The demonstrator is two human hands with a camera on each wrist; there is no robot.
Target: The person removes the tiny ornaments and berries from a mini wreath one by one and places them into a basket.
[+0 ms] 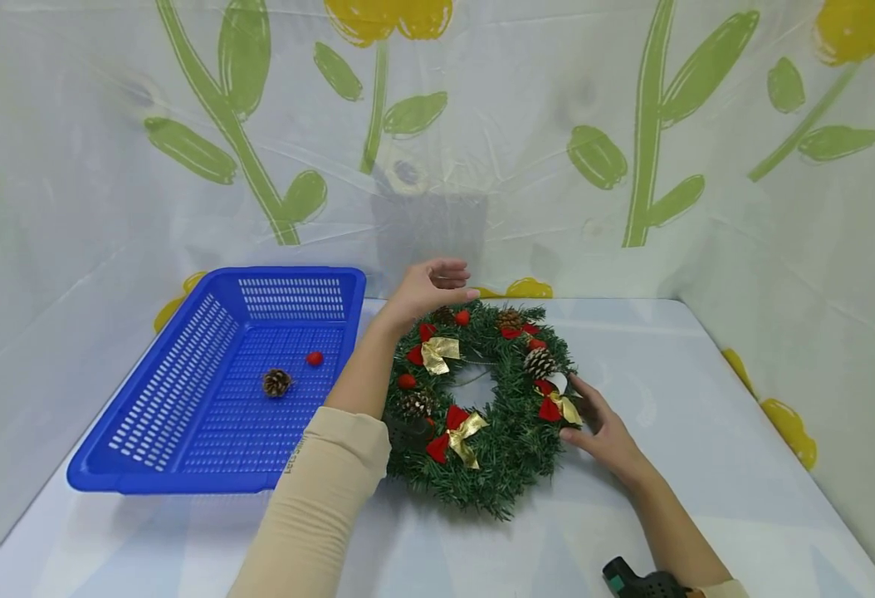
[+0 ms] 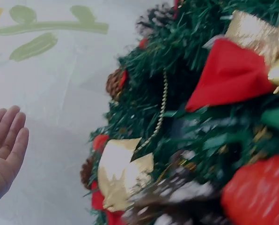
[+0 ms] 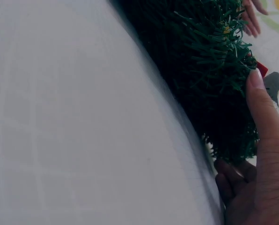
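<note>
A green Christmas wreath (image 1: 515, 432) with red and gold bows, pine cones and red berries lies on the table. My left hand (image 1: 430, 286) is raised over its far left edge, fingers relaxed, holding nothing. In the left wrist view that hand (image 2: 6, 150) shows at the left edge, apart from the wreath (image 2: 144, 98). My right hand (image 1: 605, 436) grips the wreath's right side by a gold-and-red bow (image 1: 560, 407). In the right wrist view, the thumb of my right hand (image 3: 266, 122) lies on top of the branches, with curled fingers low at the outer edge, partly hidden.
A blue plastic basket (image 1: 161, 473) stands on the left of the table, holding a pine cone (image 1: 276, 383) and a red berry (image 1: 315, 358). The white table (image 1: 706, 415) extends to the right. Behind it hangs a flower-patterned curtain (image 1: 520, 166).
</note>
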